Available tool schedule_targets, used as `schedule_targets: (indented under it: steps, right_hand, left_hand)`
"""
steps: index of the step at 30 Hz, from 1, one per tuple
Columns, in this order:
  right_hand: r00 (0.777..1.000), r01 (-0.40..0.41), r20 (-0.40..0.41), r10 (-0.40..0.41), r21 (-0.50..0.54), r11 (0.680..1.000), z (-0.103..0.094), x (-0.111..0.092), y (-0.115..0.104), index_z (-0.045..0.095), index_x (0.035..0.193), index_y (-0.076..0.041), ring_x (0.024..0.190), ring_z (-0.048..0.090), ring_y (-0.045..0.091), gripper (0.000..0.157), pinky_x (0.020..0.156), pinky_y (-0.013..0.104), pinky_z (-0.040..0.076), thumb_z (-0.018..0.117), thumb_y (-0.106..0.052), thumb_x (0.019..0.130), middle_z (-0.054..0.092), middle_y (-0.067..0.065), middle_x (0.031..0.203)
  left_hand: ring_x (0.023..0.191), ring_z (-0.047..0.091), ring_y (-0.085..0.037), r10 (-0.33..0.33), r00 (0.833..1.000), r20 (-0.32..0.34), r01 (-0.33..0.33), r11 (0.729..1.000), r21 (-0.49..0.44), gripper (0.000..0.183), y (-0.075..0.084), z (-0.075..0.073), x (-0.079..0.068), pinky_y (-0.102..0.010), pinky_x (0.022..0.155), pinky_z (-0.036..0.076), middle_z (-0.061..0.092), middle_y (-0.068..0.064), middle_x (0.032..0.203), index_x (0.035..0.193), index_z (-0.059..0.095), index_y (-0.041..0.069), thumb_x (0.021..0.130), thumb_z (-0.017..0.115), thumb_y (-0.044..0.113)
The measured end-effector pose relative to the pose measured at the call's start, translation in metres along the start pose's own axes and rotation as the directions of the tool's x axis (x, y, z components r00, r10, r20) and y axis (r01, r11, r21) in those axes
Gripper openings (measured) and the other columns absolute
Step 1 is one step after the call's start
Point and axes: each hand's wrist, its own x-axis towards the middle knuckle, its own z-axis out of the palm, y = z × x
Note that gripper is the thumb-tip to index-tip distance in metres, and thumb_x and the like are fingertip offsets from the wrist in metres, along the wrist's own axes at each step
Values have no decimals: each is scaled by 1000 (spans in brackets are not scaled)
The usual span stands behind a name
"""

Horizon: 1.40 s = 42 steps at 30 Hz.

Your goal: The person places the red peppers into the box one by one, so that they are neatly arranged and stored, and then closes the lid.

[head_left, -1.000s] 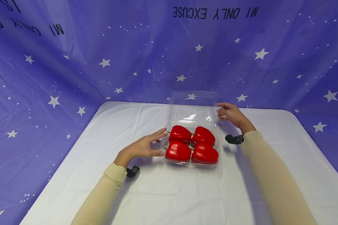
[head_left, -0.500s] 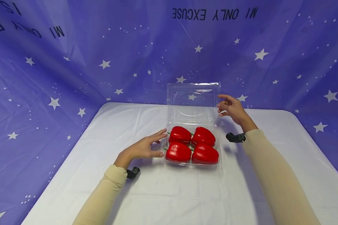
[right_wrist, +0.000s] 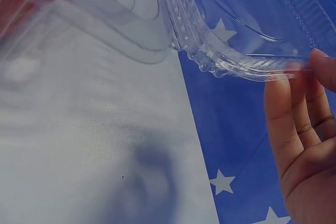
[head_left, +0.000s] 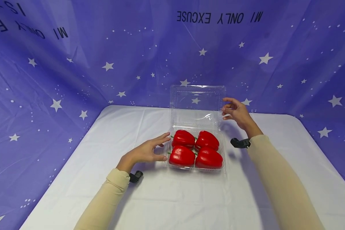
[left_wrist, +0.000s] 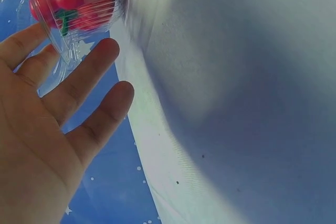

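Note:
A clear plastic clamshell container (head_left: 224,164) lies on the table with several red bell peppers (head_left: 181,156) in its base. Its lid (head_left: 196,108) stands raised at the far side. My right hand (head_left: 238,111) pinches the lid's right edge between thumb and fingers, and the right wrist view has the fingertips (right_wrist: 277,90) on that rim. On the other side, my left hand (head_left: 146,150) is spread with straight fingers at the base's left wall. In the left wrist view, the container's ribbed side (left_wrist: 94,3) overlaps some of those fingers; a green stem shows through the plastic.
A white cloth covers the table (head_left: 172,198). Behind and to the sides hangs a blue curtain (head_left: 149,48) with white stars and upside-down lettering, close to the table's far edge. Each wrist wears a black strap mount (head_left: 240,142).
The lid has swung up from a lower, leaned-back tilt, with my right hand rising along with it. In the last half second it hardly moves. My left hand and the peppers stay put.

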Motion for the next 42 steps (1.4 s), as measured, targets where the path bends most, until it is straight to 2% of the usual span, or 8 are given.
schedule_targets:
  steps: [10,14,17,21,26,31,35,42]
  right_hand:
    - [999,42,7,-43,43,998,1,3,-1,41,144,-3,76,66,11,52,64,24,61,60,2,95,58,-4,93]
    - [998,56,4,-56,65,996,3,2,-1,42,142,-2,75,65,10,52,63,25,61,61,3,94,59,-4,92]
    - [998,63,0,-63,65,996,5,1,0,43,141,-3,74,65,10,50,62,25,61,60,4,94,59,-4,91]
    - [997,78,-3,-78,56,995,6,1,0,45,138,-2,74,64,9,48,62,25,61,60,5,93,59,-4,91]
    - [995,100,-6,-100,62,993,5,1,0,48,132,-3,76,63,8,43,62,26,61,60,7,92,59,-4,91]
    - [994,114,-8,-113,66,991,6,3,-1,51,128,-6,73,66,10,40,62,26,61,61,8,92,58,-3,91]
    - [993,116,-7,-116,57,992,9,4,-2,51,128,-7,73,65,9,41,63,24,61,61,7,92,57,-2,92]
    - [992,126,-3,-126,72,989,6,-1,-4,52,123,-12,73,64,8,37,64,24,61,57,9,93,58,-4,89]
  left_hand:
    - [133,55,-35,9,1000,-13,-9,1000,8,79,-2,-1,0,-54,114,41,20,-3,168,153,37,7,85,76,21]
    - [123,62,-32,34,995,-90,-31,999,40,72,-3,-3,-1,-56,107,46,29,-7,165,148,45,5,85,76,20]
    - [111,67,-32,62,975,-213,-49,997,65,60,-6,-8,-1,-55,98,52,41,-11,158,141,54,2,86,75,16]
    - [104,70,-33,67,920,-385,-40,996,77,45,-11,-19,2,-52,90,55,58,-12,143,130,64,3,87,73,11]
    - [109,68,-33,-8,865,-501,36,998,45,41,-10,-37,13,-52,92,54,66,-11,131,130,63,8,90,71,12]
    - [119,63,-35,-68,850,-522,89,996,15,49,-3,-58,31,-51,100,51,62,-14,137,138,55,8,91,68,13]
    - [124,59,-35,-70,840,-538,77,997,-10,55,1,-71,45,-51,105,49,59,-15,140,142,50,6,90,67,9]
    - [129,57,-39,-150,837,-526,41,976,-212,57,-6,-81,73,-47,106,50,56,-20,142,145,47,4,91,64,2]
